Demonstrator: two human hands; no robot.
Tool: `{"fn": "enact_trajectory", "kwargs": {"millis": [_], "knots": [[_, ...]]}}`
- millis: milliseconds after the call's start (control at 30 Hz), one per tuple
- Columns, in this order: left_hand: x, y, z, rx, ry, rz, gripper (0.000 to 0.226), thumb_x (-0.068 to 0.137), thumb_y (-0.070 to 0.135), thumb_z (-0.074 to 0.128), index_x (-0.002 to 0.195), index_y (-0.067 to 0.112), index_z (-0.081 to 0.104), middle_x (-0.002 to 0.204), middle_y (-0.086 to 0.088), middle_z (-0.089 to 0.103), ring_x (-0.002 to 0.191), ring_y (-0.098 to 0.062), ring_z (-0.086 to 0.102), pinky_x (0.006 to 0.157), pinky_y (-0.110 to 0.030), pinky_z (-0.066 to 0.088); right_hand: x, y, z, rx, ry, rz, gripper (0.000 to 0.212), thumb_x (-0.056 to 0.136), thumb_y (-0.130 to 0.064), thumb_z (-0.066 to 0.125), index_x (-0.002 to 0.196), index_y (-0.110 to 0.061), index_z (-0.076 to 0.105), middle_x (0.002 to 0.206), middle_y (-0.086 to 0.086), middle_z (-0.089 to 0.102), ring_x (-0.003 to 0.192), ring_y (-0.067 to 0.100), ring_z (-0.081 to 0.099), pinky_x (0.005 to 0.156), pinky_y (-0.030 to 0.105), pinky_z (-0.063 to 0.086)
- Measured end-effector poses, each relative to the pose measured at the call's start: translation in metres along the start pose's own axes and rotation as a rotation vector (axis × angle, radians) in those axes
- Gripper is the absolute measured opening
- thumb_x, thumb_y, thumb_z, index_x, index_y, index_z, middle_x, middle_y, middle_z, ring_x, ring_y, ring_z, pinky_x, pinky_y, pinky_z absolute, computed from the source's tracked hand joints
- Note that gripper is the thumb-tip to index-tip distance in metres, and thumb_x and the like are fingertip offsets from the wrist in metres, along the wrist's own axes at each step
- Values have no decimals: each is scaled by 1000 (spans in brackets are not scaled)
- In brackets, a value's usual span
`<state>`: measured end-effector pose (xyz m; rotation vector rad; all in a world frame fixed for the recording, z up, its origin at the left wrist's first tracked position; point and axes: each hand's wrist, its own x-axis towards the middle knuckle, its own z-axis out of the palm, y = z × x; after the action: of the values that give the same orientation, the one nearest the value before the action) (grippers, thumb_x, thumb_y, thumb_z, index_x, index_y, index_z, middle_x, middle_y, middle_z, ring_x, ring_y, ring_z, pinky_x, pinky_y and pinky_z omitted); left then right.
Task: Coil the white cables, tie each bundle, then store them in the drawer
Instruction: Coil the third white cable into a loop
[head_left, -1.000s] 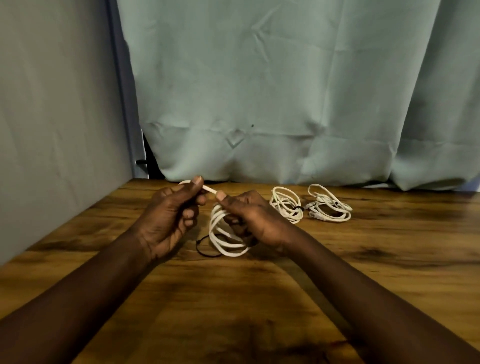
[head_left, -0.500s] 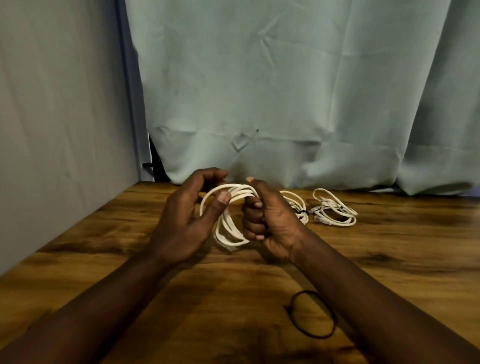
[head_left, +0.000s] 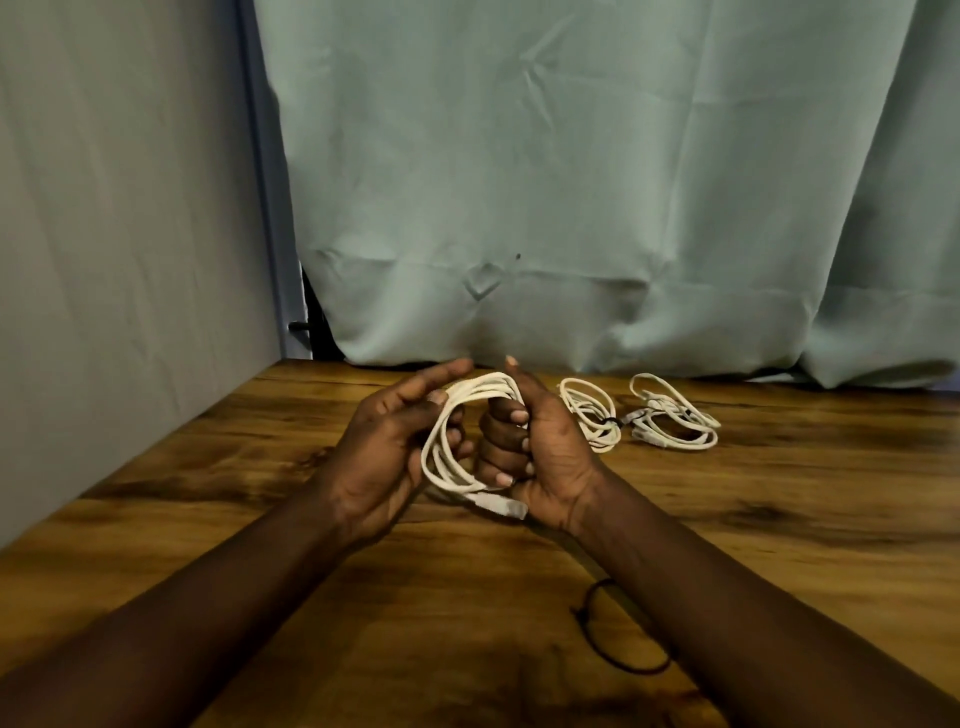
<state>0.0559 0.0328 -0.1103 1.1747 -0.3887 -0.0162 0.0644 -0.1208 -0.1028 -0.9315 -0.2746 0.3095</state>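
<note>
Wood tbl (head_left: 208, 467): 2 hands (head_left: 384, 457) (head_left: 550, 457) grip white cable coil (head_left: 483, 388).

Both bare forearms reach in from the near corners and draw together, the two hands almost knuckle to knuckle. The right grip (head_left: 545, 457) is a fist, four fingers curled tight round one side of the coil (head_left: 483, 387), thumb pointing up. The left grip (head_left: 384, 452) faces it, palm turned inward, thumb pressing the coil's other side, forefinger stretched out above.
</note>
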Motion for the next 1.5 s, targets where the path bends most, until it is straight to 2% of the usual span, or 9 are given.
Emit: {"fn": "enact_trajectory", "kwargs": {"millis": [133,367,667,833,933,1000,1100,1333,1500], "knots": [[-2,4,6,-64,-80,-70,39,98,30,48,122,10,72,74,-7,59,59,-14,54,60,-27,49,3,4,-1,-17,31,-14,59,105,-48,42,53,-21,37,39,-3,25,24,6,19,32,12,21],[-5,10,9,-184,-83,-106,47,94,31,47,129,4,63,58,1,40,45,-9,40,49,-22,39,4,5,0,-13,-23,-1,58,104,-50,43,55,-20,40,37,-5,26,24,6,21,34,15,22],[-3,4,14,48,181,-57,38,94,7,43,73,11,75,45,3,29,31,-5,20,42,-17,12,-6,-6,-4,-65,-333,289,57,100,-50,38,73,-6,61,47,2,48,36,16,43,68,35,44],[-2,0,20,186,263,-18,37,94,7,46,58,15,54,50,-1,25,35,-9,18,46,-19,14,-6,-4,2,-156,-277,303,51,100,-43,39,55,-19,47,37,-6,29,29,10,28,59,31,40],[0,-3,22,117,229,90,29,102,14,50,79,10,68,54,-3,44,42,-12,37,45,-20,30,-2,-6,10,-225,-125,155,60,104,-36,36,45,-24,40,34,-7,23,25,8,18,45,25,30],[-2,-11,24,160,187,168,25,106,24,50,115,4,63,85,-9,65,68,-20,62,59,-31,50,1,-19,6,-201,6,37,64,104,-34,36,41,-25,38,32,-7,22,23,8,16,39,20,25],[-12,-21,22,676,202,344,32,102,34,59,131,24,53,116,8,65,97,-3,65,78,-22,54,3,-50,-13,-105,125,-125,59,101,-33,38,42,-26,35,34,-8,17,26,9,13,41,21,26],[-39,-20,51,1169,-545,338,31,94,44,69,123,33,67,112,16,63,102,-5,62,83,-30,54,1,-69,-56,-19,237,-170,59,99,-33,39,41,-24,35,34,-7,19,26,11,15,44,21,28],[-36,-26,59,1292,-662,386,23,93,31,70,116,29,72,109,11,66,100,-3,62,87,-31,51,5,-49,-51,-75,258,-114,56,99,-36,41,45,-23,37,35,-6,21,26,11,16,51,30,23]]}}
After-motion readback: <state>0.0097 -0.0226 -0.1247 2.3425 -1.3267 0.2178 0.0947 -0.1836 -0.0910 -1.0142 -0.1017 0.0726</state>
